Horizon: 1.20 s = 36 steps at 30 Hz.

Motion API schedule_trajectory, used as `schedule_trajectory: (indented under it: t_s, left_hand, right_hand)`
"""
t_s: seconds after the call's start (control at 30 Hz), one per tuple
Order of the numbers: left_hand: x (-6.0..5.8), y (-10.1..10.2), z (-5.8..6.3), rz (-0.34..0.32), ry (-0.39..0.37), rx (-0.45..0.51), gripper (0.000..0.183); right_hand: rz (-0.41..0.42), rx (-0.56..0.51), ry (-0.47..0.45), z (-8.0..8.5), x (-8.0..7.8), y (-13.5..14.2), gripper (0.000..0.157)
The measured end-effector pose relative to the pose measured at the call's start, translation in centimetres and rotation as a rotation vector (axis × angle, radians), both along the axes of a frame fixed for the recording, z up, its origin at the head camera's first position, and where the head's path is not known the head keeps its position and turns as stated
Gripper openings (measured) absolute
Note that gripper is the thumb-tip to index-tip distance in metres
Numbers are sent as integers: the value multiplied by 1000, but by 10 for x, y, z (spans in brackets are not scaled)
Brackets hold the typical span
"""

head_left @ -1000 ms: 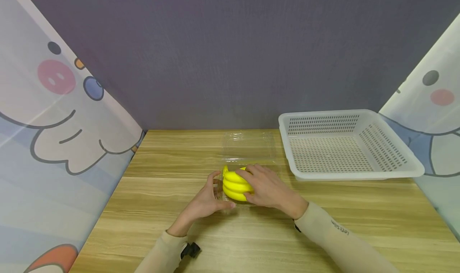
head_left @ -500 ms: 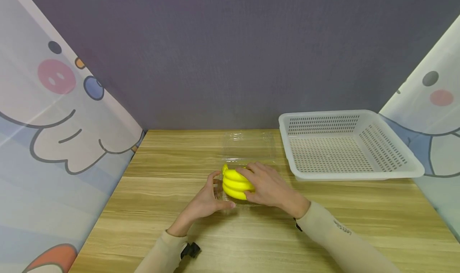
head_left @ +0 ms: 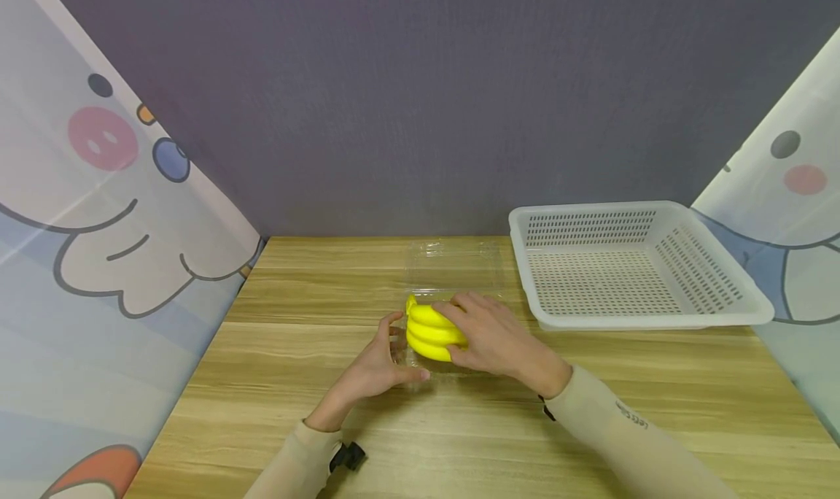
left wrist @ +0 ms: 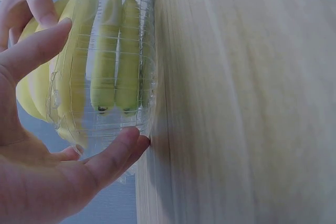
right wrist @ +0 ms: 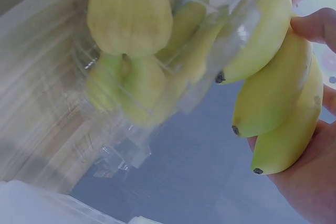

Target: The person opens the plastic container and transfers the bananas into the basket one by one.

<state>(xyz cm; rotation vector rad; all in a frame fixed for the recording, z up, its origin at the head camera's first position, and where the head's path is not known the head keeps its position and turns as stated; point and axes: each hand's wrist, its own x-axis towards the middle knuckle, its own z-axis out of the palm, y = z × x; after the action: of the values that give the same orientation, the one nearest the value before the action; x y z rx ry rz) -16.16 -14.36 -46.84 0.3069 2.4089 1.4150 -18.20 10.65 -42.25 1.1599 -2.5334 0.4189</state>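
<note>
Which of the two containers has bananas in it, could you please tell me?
The clear plastic container at the left hand; bananas show through its wall, while the white basket holds none.

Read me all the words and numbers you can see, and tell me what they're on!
"Letsslim", as best I can tell: printed on the right sleeve. It is small, turned around and blurred in the head view, so the last letters are partly a guess.
I can read no other words and no numbers: none on the bananas, the clear box, the white basket or the cartoon sheet.
</note>
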Motion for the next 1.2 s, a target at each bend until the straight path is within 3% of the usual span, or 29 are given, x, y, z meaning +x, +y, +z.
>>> schedule_trajectory:
  t_s: [0.57,1.2]
  left_hand:
    - [1,-1,2,-19,11,2,117]
    - [0,0,1,37,-17,-30,118]
  right_hand:
    - [2,-16,52,5,4,2,64]
    - [5,-9,102,13,-1,13,63]
